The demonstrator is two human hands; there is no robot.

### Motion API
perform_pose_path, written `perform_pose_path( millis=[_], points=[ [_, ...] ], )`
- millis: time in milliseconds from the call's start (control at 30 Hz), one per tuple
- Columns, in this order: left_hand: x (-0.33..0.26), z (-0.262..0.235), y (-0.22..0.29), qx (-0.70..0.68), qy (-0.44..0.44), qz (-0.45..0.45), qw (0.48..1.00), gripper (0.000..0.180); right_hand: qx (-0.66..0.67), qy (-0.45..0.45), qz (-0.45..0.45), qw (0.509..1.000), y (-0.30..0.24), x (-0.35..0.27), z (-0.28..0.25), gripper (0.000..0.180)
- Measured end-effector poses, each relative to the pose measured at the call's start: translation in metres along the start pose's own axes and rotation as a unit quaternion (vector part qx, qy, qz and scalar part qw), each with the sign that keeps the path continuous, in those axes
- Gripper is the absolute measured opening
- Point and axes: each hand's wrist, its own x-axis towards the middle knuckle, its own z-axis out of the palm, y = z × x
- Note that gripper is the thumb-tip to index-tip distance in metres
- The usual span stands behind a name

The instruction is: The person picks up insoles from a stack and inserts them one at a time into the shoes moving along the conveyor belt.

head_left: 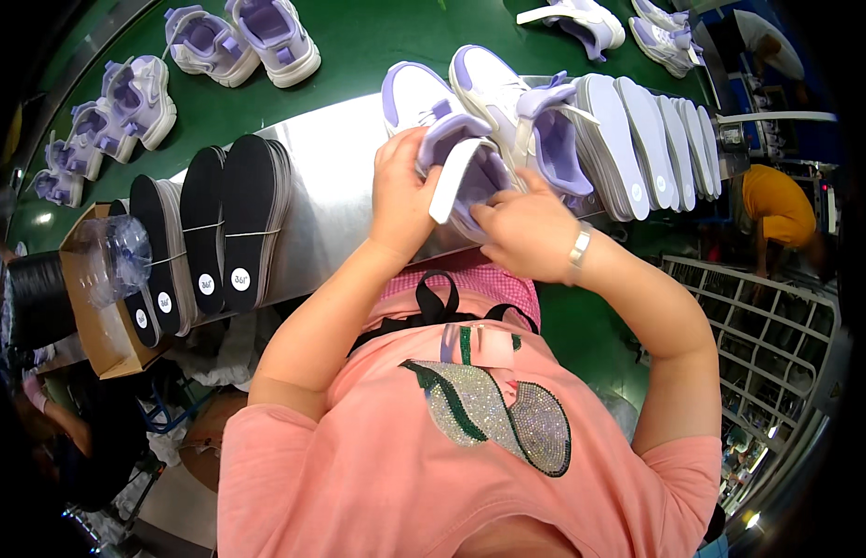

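Observation:
A white and lilac sneaker [416, 90] points away from me in front of my body. My left hand [402, 191] is closed on its left side, near the tongue and collar. A white strip [458, 179] sticks up across the shoe's opening, beside my left fingers. My right hand [533, 228] has its fingers bent over the collar's right edge at the heel; the fingertips are partly hidden inside. Against its right side stands a matching sneaker [556, 149] with a thin white strap across its opening.
Bundled black insoles [251, 209] stand on the metal ledge [326, 158] at left, beside a cardboard box [98, 325]. Stacks of pale insoles [612, 139] line the right. More sneakers [273, 42] sit on the green surface [373, 33]. A wire rack [763, 344] and a person in yellow [777, 205] are at right.

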Motion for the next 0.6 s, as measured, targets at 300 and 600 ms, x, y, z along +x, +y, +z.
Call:
perform_pose_path(
  millis=[300,600],
  points=[
    [0.033,0.02,0.006,0.021,-0.036,0.07,0.997,0.023,0.127,-0.206,0.028,0.97,0.016,0.027,-0.003,0.029],
    [0.051,0.001,-0.007,-0.105,-0.072,-0.018,0.992,0.013,0.242,0.145,-0.043,0.959,0.005,0.002,0.009,0.042]
  ],
)
